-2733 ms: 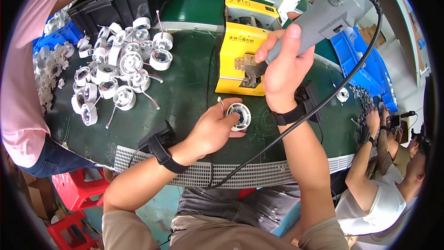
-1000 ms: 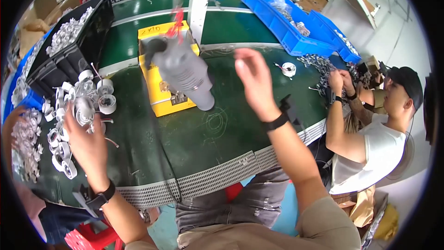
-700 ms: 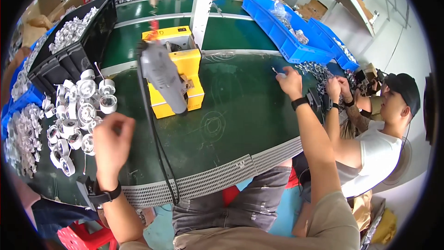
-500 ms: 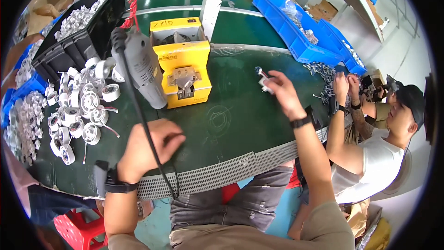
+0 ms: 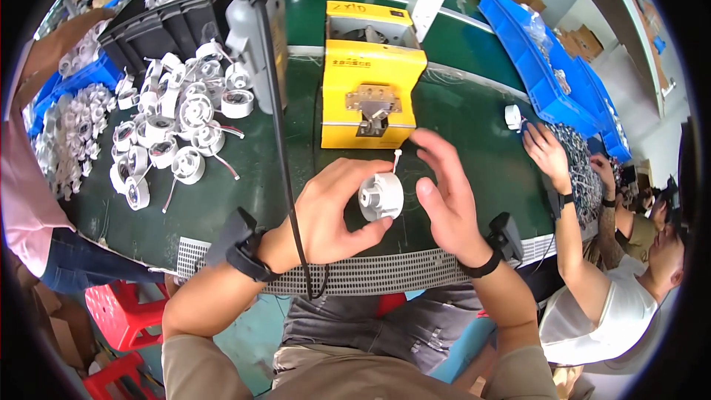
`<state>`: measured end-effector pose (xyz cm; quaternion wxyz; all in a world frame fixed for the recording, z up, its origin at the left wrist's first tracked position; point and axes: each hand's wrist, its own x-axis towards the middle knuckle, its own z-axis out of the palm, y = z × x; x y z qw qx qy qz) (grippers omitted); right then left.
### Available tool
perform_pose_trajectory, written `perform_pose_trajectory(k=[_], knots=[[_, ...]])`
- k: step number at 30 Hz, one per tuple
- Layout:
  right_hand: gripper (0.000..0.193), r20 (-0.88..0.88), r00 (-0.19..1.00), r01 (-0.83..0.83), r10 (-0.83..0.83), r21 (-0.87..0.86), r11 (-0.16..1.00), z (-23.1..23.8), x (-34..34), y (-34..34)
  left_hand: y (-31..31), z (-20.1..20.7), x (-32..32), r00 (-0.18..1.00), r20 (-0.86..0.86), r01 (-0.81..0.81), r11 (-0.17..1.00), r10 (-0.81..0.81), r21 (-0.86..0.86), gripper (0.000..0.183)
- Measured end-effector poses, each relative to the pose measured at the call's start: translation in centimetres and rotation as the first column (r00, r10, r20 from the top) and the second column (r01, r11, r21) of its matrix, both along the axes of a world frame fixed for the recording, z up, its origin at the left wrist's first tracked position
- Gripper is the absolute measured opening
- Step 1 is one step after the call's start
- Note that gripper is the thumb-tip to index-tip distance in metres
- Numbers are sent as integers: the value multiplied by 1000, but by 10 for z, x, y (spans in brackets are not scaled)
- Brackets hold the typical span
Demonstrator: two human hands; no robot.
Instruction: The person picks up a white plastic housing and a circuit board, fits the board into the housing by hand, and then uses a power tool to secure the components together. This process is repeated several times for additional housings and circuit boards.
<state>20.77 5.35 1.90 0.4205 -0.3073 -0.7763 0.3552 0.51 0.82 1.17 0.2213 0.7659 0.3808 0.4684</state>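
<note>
My left hand grips a round white plastic part with a thin white wire sticking up from it, held over the green bench near its front edge. My right hand hovers beside the part on the right, fingers spread, holding nothing. A grey power screwdriver hangs in front of me to the upper left, and its black cable runs down across my left wrist. A yellow box-shaped machine stands just behind my hands.
Several white round parts with wires lie in a heap at the left, near black bins. Blue bins line the right. A person at the right reaches onto the bench; another person's pink sleeve is at far left.
My left hand has come in from the pile with a white part and brought it to the middle. My right hand has drawn back from the right toward it. The screwdriver hangs free.
</note>
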Motion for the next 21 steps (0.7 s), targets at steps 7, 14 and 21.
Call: perform_pose_trajectory(k=[7, 14, 21], knots=[[27, -105, 969, -243, 222, -534, 810, -2, -10, 25, 2, -11, -9, 961, 265, 128, 974, -75, -188, 51], [26, -401, 902, -418, 158, -728, 544, -19, -6, 20, 9, -11, -10, 964, 239, 172, 962, -119, -214, 47], [19, -596, 783, -610, 178, -678, 411, -25, -3, 22, 10, -14, -10, 908, 410, 192, 952, -81, -237, 47]])
